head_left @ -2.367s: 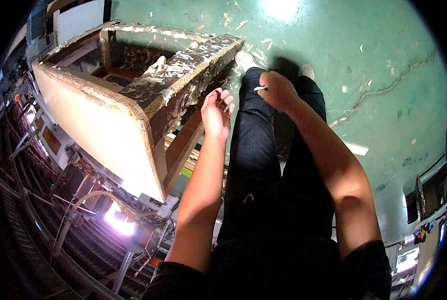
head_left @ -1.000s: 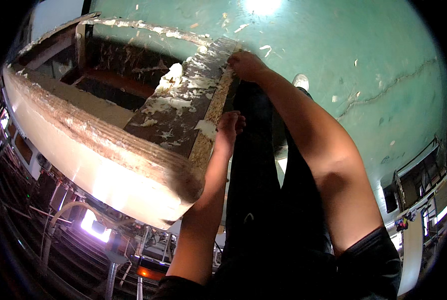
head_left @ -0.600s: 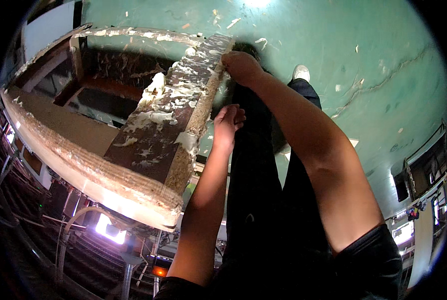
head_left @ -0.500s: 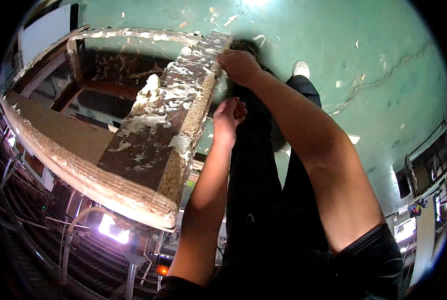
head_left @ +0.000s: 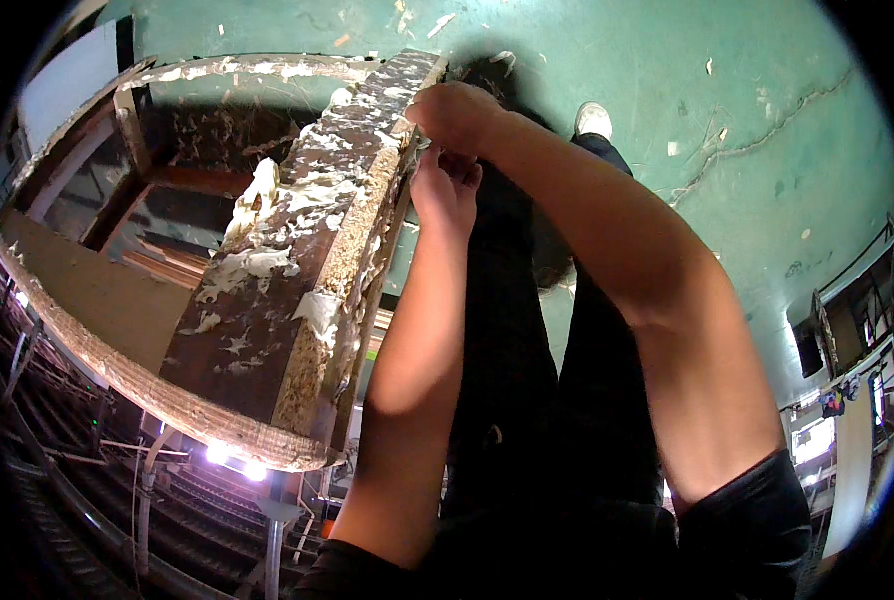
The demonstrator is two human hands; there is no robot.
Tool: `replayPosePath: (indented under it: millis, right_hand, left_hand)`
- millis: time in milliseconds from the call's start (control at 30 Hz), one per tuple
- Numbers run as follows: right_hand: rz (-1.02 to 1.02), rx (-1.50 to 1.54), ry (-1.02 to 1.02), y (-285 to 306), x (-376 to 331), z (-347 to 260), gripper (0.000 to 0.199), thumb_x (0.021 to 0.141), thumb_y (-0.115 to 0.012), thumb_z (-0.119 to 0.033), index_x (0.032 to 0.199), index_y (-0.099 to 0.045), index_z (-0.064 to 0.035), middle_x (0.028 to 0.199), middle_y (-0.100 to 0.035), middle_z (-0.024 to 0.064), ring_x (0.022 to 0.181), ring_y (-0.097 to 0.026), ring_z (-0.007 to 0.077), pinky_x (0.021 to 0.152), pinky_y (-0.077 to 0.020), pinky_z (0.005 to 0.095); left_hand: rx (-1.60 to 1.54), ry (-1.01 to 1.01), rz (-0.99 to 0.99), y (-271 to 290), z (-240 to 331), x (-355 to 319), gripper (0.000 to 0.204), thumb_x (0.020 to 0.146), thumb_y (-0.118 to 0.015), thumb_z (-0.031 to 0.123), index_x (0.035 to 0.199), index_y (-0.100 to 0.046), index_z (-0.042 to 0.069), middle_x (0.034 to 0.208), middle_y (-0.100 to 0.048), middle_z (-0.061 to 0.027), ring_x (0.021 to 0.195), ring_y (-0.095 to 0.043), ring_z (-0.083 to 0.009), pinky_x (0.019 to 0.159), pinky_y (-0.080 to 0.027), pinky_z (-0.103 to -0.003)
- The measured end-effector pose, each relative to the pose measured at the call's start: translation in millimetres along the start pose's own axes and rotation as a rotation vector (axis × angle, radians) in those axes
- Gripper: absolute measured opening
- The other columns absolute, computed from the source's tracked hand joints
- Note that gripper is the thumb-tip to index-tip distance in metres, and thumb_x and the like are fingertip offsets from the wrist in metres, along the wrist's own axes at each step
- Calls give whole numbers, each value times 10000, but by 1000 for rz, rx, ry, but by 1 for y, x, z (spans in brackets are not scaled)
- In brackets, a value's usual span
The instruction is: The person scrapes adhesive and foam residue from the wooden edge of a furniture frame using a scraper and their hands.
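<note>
A large wooden furniture frame (head_left: pixel 162 395) stands at my left, its rim rough and pale. Along its near side runs a dark brown board (head_left: pixel 232 365) smeared with torn, off-white foam scraps (head_left: pixel 257 195). My right hand (head_left: pixel 457 117) is closed at the board's outer edge, toward the far end. Its fingertips are turned away, so what they grip is hidden. Just below it, my left hand (head_left: pixel 445 190) reaches up beside the frame's side with its fingers curled in. Anything between those fingers is too small or too shaded to make out.
Under the frame, metal legs (head_left: pixel 275 540) and dark ribbed surfaces show at the lower left. The green floor (head_left: pixel 647 60) has a long crack and scattered scraps. My shoe (head_left: pixel 594 120) stands on it beyond my right arm. Racks and windows line the right rim.
My left hand has moved up close under the right hand. The frame has shifted left in the view, showing more of its outer side. My right hand stays at the board's edge.
</note>
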State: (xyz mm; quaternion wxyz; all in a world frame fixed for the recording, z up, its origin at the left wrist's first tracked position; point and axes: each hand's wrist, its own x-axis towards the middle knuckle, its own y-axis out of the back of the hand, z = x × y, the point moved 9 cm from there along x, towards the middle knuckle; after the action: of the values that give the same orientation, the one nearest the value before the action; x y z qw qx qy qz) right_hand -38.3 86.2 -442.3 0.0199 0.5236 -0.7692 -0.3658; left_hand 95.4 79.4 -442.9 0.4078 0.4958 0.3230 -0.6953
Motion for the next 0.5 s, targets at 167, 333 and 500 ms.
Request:
replayPosePath:
  millis: [167,333,500]
  right_hand:
    - [-37,-51,125,5,9,-5,106,776,-662,-131,828,-715,-56,860,-720,184,852,-725,399,771,-593,475]
    - [13,-61,196,17,10,-9,109,747,-676,-126,818,-718,-54,839,-711,197,842,-729,392,740,-596,469]
    - [25,-37,182,20,11,-10,109,753,-664,-116,823,-719,-53,823,-705,204,841,-725,399,751,-594,465]
  left_hand:
    - [35,4,-6,-7,-1,4,171,1009,-549,282,1029,-610,124,917,-627,-30,865,-612,-203,813,-449,-409]
    - [31,2,17,-8,-2,4,170,1010,-550,279,1044,-602,121,934,-621,-34,863,-611,-205,809,-452,-411]
    - [44,9,20,-10,-4,5,158,1015,-543,265,1031,-598,118,921,-610,-33,860,-610,-203,787,-453,-400]
